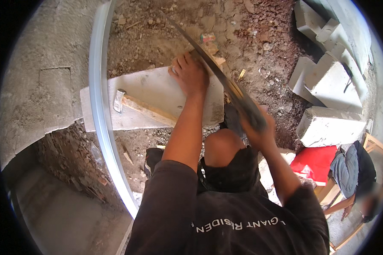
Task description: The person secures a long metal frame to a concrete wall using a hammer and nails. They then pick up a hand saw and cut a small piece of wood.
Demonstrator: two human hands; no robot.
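Note:
My right hand (259, 127) grips the dark handle of a handsaw (219, 74), whose long blade slants away to the far left over the block. My left hand (189, 74) is closed beside the blade and presses down at the block's far edge. A short piece of wood (219, 60) shows partly past the blade, near the left fingers; what lies under the fingers is mostly hidden. Beneath my left forearm is a pale, flat block (153, 85). On it lies a hammer (144, 108) with a metal head and a wooden handle. My bent knee (223, 146) is close to the block.
A pale metal strip (100, 85) runs down the left, beside a concrete ledge (38, 85) and a lower recess (68, 212). Several pale blocks (334, 83) are piled at right. Near them are a red sheet (314, 163) and another person (349, 182). Loose rubble (264, 25) covers the ground.

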